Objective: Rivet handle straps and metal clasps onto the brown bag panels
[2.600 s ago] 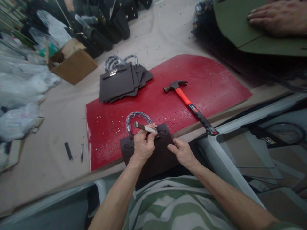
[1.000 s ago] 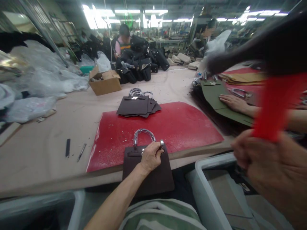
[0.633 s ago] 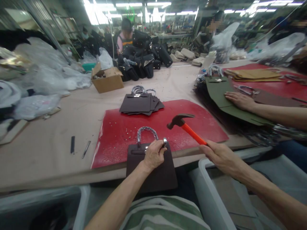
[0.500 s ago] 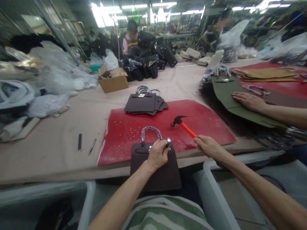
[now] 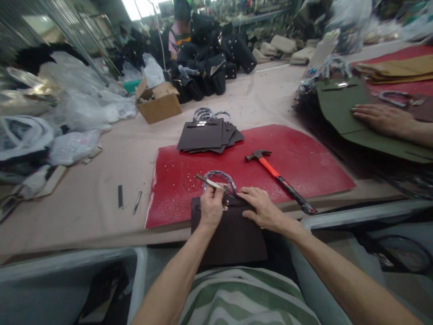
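Observation:
A dark brown bag panel (image 5: pixel 233 239) with a plastic-wrapped handle (image 5: pixel 218 174) lies over the table's front edge, partly on the red mat (image 5: pixel 287 140). My left hand (image 5: pixel 213 205) is closed on a thin metal tool (image 5: pixel 211 182), held slanted over the panel's top near the handle. My right hand (image 5: pixel 259 205) rests on the panel's upper right with its fingers apart, holding nothing that shows. A claw hammer (image 5: pixel 275 176) with an orange and black grip lies on the mat, beyond my right hand. Small metal bits are scattered on the mat's left part.
More brown panels (image 5: pixel 203 135) are stacked behind. At the right, a co-worker's hand (image 5: pixel 382 118) lies on a green panel (image 5: pixel 345 106). A cardboard box (image 5: pixel 158 106), black bags (image 5: pixel 203 67), plastic wrap and two small tools stand or lie farther off. Bins (image 5: pixel 138 275) flank the front.
The hammer has left my right hand and lies on the mat. My right hand has moved left onto the panel. The metal tool in my left hand is now tilted left. The camera view has shifted.

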A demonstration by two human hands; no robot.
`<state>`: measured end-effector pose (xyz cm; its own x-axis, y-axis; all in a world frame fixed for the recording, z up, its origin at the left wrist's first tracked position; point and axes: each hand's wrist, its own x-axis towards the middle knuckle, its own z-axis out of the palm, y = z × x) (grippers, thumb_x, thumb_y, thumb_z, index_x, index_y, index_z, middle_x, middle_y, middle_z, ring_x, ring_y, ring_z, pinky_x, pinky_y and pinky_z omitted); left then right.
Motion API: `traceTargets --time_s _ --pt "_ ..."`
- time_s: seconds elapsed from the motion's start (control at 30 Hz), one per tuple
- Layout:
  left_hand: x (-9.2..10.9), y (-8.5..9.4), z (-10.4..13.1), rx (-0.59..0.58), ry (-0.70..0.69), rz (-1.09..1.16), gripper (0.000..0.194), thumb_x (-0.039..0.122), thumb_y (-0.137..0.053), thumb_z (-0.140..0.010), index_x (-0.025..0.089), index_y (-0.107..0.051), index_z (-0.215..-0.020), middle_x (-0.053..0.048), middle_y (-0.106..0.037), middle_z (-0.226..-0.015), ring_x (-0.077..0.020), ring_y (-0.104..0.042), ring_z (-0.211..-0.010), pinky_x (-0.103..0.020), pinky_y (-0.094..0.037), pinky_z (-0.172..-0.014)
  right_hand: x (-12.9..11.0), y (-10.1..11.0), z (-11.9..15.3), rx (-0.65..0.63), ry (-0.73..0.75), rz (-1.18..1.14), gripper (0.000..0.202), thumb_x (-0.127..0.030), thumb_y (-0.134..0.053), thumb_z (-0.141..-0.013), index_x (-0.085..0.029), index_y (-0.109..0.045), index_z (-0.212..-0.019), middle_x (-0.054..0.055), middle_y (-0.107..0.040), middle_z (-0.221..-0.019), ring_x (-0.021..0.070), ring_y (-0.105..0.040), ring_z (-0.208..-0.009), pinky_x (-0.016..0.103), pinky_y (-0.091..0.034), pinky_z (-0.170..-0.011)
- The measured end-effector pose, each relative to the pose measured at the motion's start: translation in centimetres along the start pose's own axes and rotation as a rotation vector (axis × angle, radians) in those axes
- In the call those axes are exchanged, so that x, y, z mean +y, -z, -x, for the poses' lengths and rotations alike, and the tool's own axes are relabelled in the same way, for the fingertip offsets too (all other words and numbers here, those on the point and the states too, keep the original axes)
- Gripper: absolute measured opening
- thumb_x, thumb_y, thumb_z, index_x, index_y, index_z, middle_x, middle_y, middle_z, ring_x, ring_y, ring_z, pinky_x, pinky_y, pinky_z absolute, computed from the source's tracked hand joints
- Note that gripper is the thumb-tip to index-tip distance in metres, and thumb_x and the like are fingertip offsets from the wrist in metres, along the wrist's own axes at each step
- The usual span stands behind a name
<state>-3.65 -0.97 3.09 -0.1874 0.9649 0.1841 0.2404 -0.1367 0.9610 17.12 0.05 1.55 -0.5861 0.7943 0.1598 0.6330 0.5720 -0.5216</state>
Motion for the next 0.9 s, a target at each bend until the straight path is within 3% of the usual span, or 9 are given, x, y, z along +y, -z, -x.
traceTargets --time_s 0.13,0.27,0.33,0.43,0.53,0.63,0.73,0.8,0.9 --pt "0.2 8.0 -2.6 0.154 0.081 -0.234 0.025 0.040 -0.058 -0.089 0.016 -0.066 -0.088 -0.008 -0.073 -0.083 -0.0222 -0.068 -0.079 -0.032 -0.053 -0.077 -1.1 0.0 -0.3 0.058 -0.038 0.105 0.042 -0.024 -0.064 -0.089 -0.018 -0.059 -0.131 0.015 -0.058 -0.136 0.0309 -0.051 -0.123 0.050 -0.040 -0.104" --pt "-0.9 16.0 -4.5 0.110 0.285 -1.050 0.031 0.040 -0.050 -0.089 0.016 -0.068 -0.085 -0.014 -0.072 -0.082 -0.0316 -0.069 -0.082 -0.039 -0.051 -0.076 -2.4 -0.2 -0.9 0.109 -0.031 0.149 0.034 -0.020 -0.064 -0.090 -0.017 -0.062 -0.124 0.014 -0.061 -0.126 0.0282 -0.053 -0.113 0.043 -0.041 -0.096" --pt "-1.6 18.4 -5.1 0.047 0.391 -1.252 0.037 0.041 -0.045 -0.091 0.014 -0.070 -0.093 -0.021 -0.073 -0.091 -0.0376 -0.069 -0.090 -0.045 -0.051 -0.080 -2.8 -0.2 -1.1 0.135 0.000 0.176 0.027 -0.018 -0.065 -0.088 -0.019 -0.065 -0.115 0.012 -0.061 -0.123 0.0273 -0.052 -0.111 0.041 -0.040 -0.093" --pt "-2.3 20.1 -5.6 0.008 0.507 -1.354 0.042 0.039 -0.043 -0.093 0.009 -0.071 -0.096 -0.027 -0.071 -0.099 -0.0425 -0.068 -0.097 -0.051 -0.051 -0.084 -3.2 -0.3 -1.4 0.150 -0.004 0.210 0.014 -0.016 -0.066 -0.087 -0.019 -0.067 -0.100 0.010 -0.063 -0.111 0.0264 -0.052 -0.102 0.039 -0.037 -0.086" --pt "-2.4 20.1 -5.3 0.038 0.469 -1.411 0.043 0.035 -0.042 -0.094 0.003 -0.070 -0.096 -0.030 -0.068 -0.102 -0.0446 -0.066 -0.100 -0.055 -0.050 -0.085 -3.4 -0.5 -1.7 0.182 -0.070 0.171 0.007 -0.015 -0.067 -0.085 -0.019 -0.062 -0.087 0.007 -0.063 -0.093 0.0236 -0.051 -0.088 0.036 -0.033 -0.076" --pt "-2.1 18.4 -3.7 0.074 0.056 -1.440 0.035 0.030 -0.045 -0.096 0.004 -0.067 -0.105 -0.028 -0.063 -0.118 -0.0420 -0.061 -0.107 -0.056 -0.047 -0.091 -3.2 -1.0 -1.8 0.259 -0.110 0.129 0.013 -0.015 -0.065 -0.086 -0.020 -0.055 -0.080 0.005 -0.060 -0.084 0.0213 -0.050 -0.082 0.035 -0.033 -0.073" --pt "-2.0 14.9 -1.4 -0.130 -0.301 -1.153 0.024 0.025 -0.047 -0.098 0.014 -0.067 -0.106 -0.016 -0.065 -0.118 -0.0300 -0.061 -0.106 -0.044 -0.049 -0.091 -2.7 -1.8 -1.8 0.354 -0.148 0.116 0.016 -0.021 -0.062 -0.089 -0.021 -0.049 -0.079 0.004 -0.058 -0.082 0.0203 -0.050 -0.080 0.034 -0.037 -0.074" --pt "-1.8 12.3 -0.3 -0.289 -0.396 -0.974 0.020 0.024 -0.050 -0.099 0.019 -0.067 -0.108 -0.011 -0.067 -0.114 -0.0244 -0.060 -0.103 -0.039 -0.050 -0.089 -2.3 -2.3 -2.0 0.407 -0.166 0.122 0.020 -0.025 -0.059 -0.091 -0.023 -0.045 -0.077 0.003 -0.056 -0.080 0.0201 -0.050 -0.079 0.034 -0.038 -0.074" --pt "-1.2 9.6 0.1 -0.437 -0.424 -0.950 0.015 0.023 -0.057 -0.096 0.020 -0.066 -0.107 -0.008 -0.066 -0.109 -0.0236 -0.058 -0.099 -0.039 -0.048 -0.087 -2.1 -2.6 -2.2 0.464 -0.177 0.151 0.023 -0.029 -0.054 -0.092 -0.025 -0.041 -0.074 0.003 -0.053 -0.076 0.0203 -0.049 -0.077 0.034 -0.039 -0.073"
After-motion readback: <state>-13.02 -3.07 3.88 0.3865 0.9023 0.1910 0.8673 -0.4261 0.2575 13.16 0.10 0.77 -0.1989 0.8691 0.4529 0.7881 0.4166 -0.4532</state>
